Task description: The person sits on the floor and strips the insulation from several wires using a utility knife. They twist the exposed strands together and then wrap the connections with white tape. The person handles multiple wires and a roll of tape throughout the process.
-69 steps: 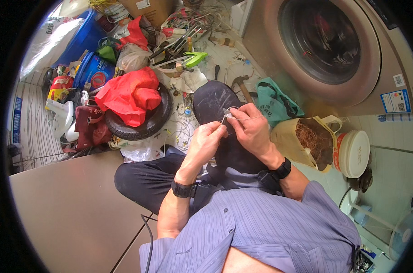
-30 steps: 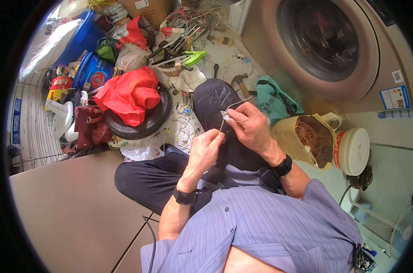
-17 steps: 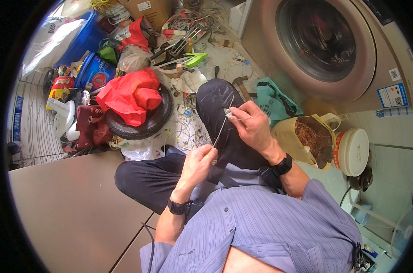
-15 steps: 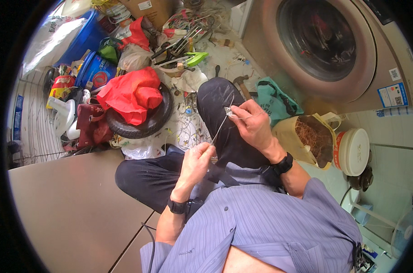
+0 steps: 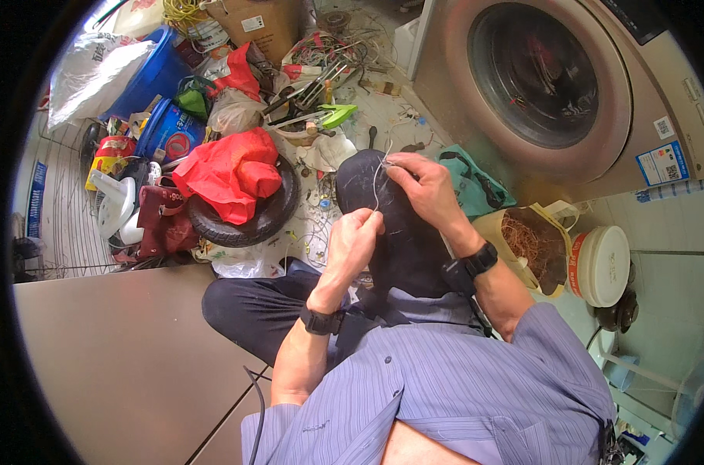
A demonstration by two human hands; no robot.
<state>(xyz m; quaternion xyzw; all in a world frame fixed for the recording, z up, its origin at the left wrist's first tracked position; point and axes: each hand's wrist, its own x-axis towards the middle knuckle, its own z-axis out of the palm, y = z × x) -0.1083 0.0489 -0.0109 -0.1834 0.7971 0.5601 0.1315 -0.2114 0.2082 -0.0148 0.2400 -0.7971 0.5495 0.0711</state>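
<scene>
so the left hand [image 5: 350,240] and right hand [image 5: 422,184] both have fingertips pinched on a thin pale wire [image 5: 376,186], bowed over one dark-trousered knee [image 5: 355,182]

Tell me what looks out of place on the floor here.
The floor is littered with loose wire bits, untidy near a washing machine. A crumpled red bag or cloth lies draped over a tire, an odd pairing.

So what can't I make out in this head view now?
In the head view:
- Wire: lower end, hidden by the left hand.
- Right hand: exact fingertip grip, too small.
- Tyre: middle, under crumpled red material.
- Washing machine: upper part, cut off by picture edge.
</scene>
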